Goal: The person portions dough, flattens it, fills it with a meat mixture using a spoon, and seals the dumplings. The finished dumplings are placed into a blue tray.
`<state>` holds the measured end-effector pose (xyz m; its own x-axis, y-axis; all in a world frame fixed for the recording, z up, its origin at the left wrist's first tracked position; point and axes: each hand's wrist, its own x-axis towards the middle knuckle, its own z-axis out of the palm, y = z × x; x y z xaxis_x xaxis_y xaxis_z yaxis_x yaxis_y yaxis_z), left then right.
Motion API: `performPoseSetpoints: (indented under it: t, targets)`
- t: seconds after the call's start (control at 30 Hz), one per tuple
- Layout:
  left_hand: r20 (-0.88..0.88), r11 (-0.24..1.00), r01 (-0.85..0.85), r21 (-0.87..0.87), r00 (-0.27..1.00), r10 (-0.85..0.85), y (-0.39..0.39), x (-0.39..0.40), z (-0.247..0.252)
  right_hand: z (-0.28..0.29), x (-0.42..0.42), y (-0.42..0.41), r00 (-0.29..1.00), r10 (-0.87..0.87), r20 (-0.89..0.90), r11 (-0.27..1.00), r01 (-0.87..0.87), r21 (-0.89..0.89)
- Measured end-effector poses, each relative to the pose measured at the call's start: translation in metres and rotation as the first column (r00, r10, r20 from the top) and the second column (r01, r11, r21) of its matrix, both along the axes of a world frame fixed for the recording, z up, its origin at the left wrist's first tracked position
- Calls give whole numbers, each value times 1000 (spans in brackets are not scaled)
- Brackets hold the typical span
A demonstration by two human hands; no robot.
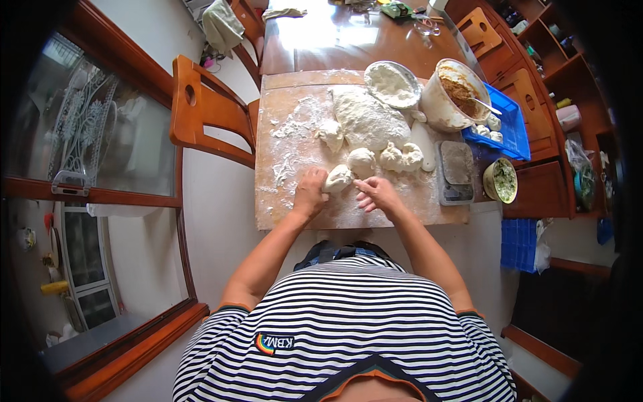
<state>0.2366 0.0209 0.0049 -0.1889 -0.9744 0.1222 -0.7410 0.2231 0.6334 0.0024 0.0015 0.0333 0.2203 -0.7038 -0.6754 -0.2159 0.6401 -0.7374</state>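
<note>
On a floured wooden board (271, 211), my left hand (310, 192) grips a small lump of dough (338, 178) from its left side. The thumb and forefinger of my right hand (378, 194) are close together by the lump's right end. Whether they pinch a bit of dough is too small to tell. Just beyond sits a round dough ball (361, 161), with two gathered dough pieces (401, 157) to its right. A large slab of dough (369, 118) lies farther back, and a torn dough piece (330, 136) rests at its left edge.
A flour bowl (394, 84) stands behind the slab. To the right are a tub of brown filling (442, 103) with a spoon, a white scraper (423, 145), a scale (456, 171), a bowl of chopped greens (502, 181) and a blue crate (517, 135) holding dough pieces. A chair (211, 108) stands left.
</note>
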Motion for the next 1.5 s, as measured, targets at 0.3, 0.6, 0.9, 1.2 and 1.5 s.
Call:
performPoseSetpoints:
  t: [0.3,0.6,0.9,1.2,1.5]
  targets:
    - [-408,993,114,-8,907,-108,4,-26,61,33,29,11,839,-118,531,941,265,-209]
    - [-486,988,92,124,873,-21,-11,-46,70,44,64,19,942,-284,177,619,321,-717]
    - [-840,916,400,28,507,-195,-4,-17,96,22,23,-53,764,-488,-421,517,-136,-845]
    - [113,1000,-14,1,994,14,-27,44,22,15,26,17,847,-185,-498,271,-443,-855]
    - [120,928,355,-112,932,-342,26,-32,-17,-5,-28,39,871,-108,-480,796,-214,-567]
